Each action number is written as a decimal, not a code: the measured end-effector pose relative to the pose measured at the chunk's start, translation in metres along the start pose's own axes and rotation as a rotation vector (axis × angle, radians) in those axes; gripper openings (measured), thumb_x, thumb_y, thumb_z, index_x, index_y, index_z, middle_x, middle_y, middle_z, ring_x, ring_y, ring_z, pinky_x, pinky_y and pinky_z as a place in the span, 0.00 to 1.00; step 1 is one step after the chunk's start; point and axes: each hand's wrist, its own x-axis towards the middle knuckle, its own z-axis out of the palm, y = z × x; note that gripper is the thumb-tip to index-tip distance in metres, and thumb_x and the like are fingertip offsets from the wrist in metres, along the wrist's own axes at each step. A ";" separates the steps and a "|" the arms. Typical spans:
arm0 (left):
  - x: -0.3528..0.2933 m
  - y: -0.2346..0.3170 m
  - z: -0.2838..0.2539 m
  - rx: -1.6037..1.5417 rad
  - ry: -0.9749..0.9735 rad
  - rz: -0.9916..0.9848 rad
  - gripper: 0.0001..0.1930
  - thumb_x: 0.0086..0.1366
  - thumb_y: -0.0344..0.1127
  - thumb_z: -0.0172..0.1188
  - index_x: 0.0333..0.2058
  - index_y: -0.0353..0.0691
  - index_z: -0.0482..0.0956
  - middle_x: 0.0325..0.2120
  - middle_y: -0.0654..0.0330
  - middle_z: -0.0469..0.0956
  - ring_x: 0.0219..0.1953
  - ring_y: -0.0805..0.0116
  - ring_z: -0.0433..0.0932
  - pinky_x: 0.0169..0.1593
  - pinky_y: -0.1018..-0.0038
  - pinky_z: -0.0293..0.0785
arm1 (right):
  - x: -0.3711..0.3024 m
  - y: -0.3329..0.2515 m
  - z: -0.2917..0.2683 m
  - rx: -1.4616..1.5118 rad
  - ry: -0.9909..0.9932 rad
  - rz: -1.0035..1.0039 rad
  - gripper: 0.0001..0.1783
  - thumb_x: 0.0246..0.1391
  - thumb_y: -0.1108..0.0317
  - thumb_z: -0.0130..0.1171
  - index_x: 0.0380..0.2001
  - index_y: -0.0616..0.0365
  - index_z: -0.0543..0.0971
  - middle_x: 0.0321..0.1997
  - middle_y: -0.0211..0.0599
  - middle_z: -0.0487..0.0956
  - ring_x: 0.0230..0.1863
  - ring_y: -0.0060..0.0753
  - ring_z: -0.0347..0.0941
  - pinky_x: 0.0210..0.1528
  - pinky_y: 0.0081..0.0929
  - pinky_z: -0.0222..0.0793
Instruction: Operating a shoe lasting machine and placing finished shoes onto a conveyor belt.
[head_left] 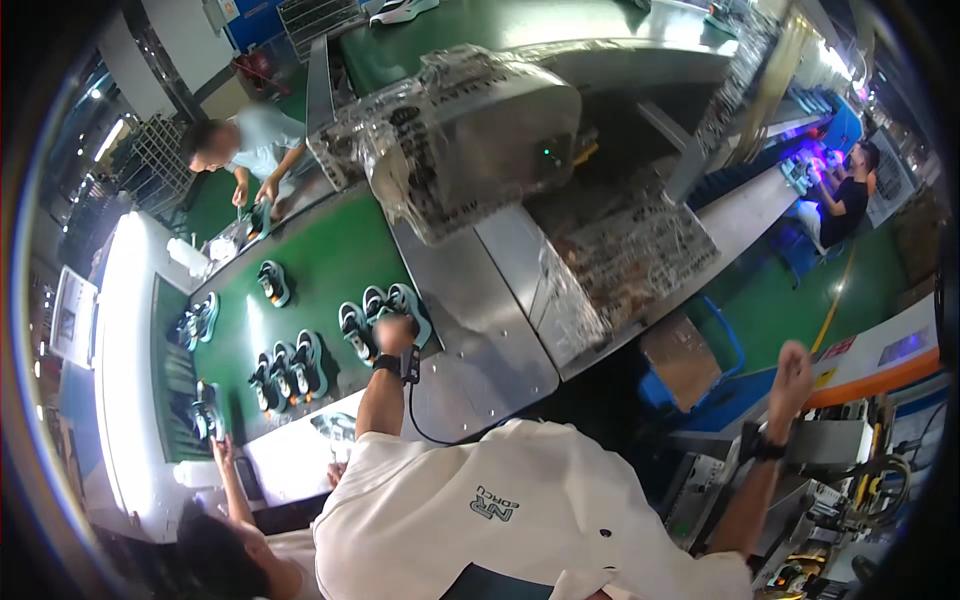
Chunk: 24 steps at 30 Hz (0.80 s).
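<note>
My left hand [395, 333] reaches over a row of several sneakers [352, 328] on the green conveyor belt [345, 235]. It touches or lies right against the sneakers; its fingers are hidden, so I cannot tell whether it grips one. The sneakers are dark and white with pale green soles and orange patches. My right hand [793, 375] is raised at the far right, its fingers curled in with nothing visible in them. It hangs beside a machine with an orange edge [885, 380]. Dark bands circle both my wrists, and a cable runs from the left one.
More sneakers [310, 362] stand on the belt, with a lone one [272, 283] farther off. A plastic-wrapped machine [470, 140] rises ahead beside a metal plate [480, 345]. One co-worker [262, 150] handles a shoe across the belt; another [245, 545] reaches toward a sneaker at lower left.
</note>
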 end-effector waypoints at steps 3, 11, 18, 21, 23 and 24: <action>0.061 -0.055 -0.005 0.147 0.084 0.102 0.26 0.51 0.44 0.63 0.41 0.26 0.73 0.35 0.42 0.80 0.39 0.45 0.80 0.46 0.59 0.75 | 0.115 -0.162 0.043 0.028 -0.086 -0.361 0.08 0.56 0.73 0.59 0.39 0.62 0.78 0.40 0.36 0.80 0.42 0.32 0.77 0.46 0.29 0.71; 0.062 -0.022 0.054 0.383 0.119 0.180 0.37 0.59 0.50 0.62 0.58 0.32 0.58 0.52 0.36 0.70 0.47 0.37 0.76 0.46 0.52 0.74 | 0.288 -0.465 0.237 -0.275 -0.162 -1.309 0.14 0.52 0.70 0.62 0.43 0.59 0.80 0.47 0.41 0.79 0.50 0.45 0.74 0.53 0.31 0.69; 0.087 -0.136 0.084 0.401 0.144 0.122 0.35 0.61 0.45 0.62 0.59 0.32 0.59 0.54 0.39 0.68 0.52 0.38 0.72 0.52 0.55 0.71 | 0.293 -0.622 0.422 -0.446 -0.300 -1.702 0.35 0.47 0.63 0.64 0.59 0.60 0.67 0.61 0.51 0.67 0.66 0.53 0.59 0.71 0.47 0.49; 0.063 -0.039 0.063 0.148 0.235 0.118 0.35 0.60 0.45 0.63 0.60 0.32 0.59 0.54 0.39 0.68 0.52 0.37 0.72 0.53 0.54 0.70 | 0.315 -0.642 0.486 -0.491 -0.341 -1.782 0.37 0.46 0.64 0.65 0.60 0.59 0.66 0.64 0.51 0.65 0.68 0.53 0.56 0.72 0.47 0.46; 0.058 -0.039 0.060 0.160 0.261 0.090 0.36 0.60 0.45 0.63 0.60 0.33 0.59 0.55 0.40 0.69 0.52 0.38 0.72 0.52 0.53 0.71 | 0.316 -0.655 0.528 -0.420 -0.350 -1.867 0.37 0.45 0.65 0.66 0.60 0.59 0.66 0.64 0.51 0.65 0.68 0.53 0.56 0.72 0.47 0.47; 0.059 -0.048 0.064 0.167 0.298 0.118 0.36 0.60 0.46 0.63 0.60 0.33 0.59 0.55 0.40 0.68 0.51 0.37 0.72 0.52 0.53 0.71 | 0.313 -0.659 0.544 -0.455 -0.320 -1.856 0.37 0.45 0.65 0.66 0.60 0.58 0.66 0.64 0.51 0.65 0.69 0.53 0.55 0.71 0.47 0.48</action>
